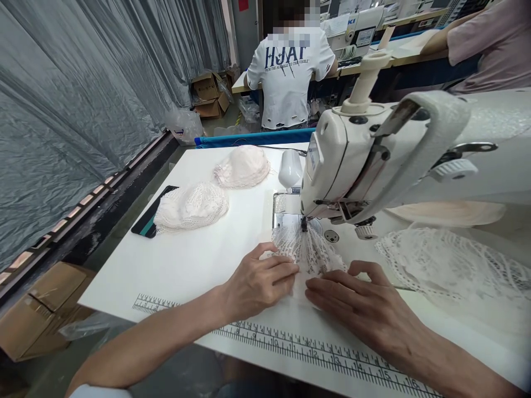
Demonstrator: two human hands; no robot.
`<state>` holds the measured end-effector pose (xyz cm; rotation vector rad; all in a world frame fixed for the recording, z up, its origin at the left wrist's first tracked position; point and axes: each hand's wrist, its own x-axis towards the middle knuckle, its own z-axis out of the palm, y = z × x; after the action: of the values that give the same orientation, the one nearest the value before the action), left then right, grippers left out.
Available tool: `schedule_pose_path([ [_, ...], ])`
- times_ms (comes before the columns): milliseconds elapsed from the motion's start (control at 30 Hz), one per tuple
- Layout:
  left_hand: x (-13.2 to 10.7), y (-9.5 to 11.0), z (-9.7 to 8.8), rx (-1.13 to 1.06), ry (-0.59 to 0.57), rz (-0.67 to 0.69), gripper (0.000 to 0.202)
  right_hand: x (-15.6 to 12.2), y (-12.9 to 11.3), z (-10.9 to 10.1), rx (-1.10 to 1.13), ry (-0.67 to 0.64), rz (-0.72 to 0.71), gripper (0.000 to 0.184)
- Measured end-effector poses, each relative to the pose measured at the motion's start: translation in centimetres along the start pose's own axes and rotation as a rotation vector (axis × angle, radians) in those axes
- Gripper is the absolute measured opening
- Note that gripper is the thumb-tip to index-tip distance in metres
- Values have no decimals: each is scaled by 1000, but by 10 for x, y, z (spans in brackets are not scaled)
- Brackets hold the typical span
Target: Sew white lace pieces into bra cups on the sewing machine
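Note:
A piece of white lace fabric (309,251) lies gathered in folds beneath the presser foot (304,223) of a white sewing machine (332,160). My left hand (263,276) has its fingers bent and closed on the left edge of the lace. On the right side, my right hand (360,296) presses its fingers together on the near edge of the same fabric, with the thumb raised. Sheer white cloth shows between the two hands. My fingertips are partly hidden in the folds.
Two lace cups (191,205) (243,166) sit at the table's left, the nearer partly over a dark phone-like object (153,215). More white lace (452,260) lies at the right. A printed ruler (286,342) runs along the front edge. Ahead, a person (288,77) sits facing away.

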<state>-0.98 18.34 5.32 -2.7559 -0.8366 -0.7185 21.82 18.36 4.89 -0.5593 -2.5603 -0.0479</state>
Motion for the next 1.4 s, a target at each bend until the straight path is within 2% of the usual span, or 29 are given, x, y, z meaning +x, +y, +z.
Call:
schedule_pose_path([
  [300, 0, -1, -2, -22, -46, 39, 14, -1, 2, -1, 35, -29, -22, 27],
  [467, -3, 1, -2, -32, -96, 22, 15, 3, 0, -1, 50, -26, 12, 18],
  [567, -2, 3, -4, -35, -119, 20, 14, 7, 3, -2, 41, 13, 38, 44],
  [667, 5, 1, -4, -7, -142, 29, 22, 10, 12, -2, -16, 55, 87, 53],
  [833, 20, -12, 8, 57, -131, 6, 24, 11, 34, 4, -141, 79, 161, 53],
  [1033, 36, -33, 22, 102, -157, -27, 24, 6, 59, 16, -248, 7, 205, 53],
  [1200, 43, -41, 23, 109, -186, -36, 21, 7, 63, 17, -267, -14, 201, 52],
  [1400, 42, -41, 24, 125, -157, -30, 22, 7, 61, 16, -266, -7, 186, 51],
])
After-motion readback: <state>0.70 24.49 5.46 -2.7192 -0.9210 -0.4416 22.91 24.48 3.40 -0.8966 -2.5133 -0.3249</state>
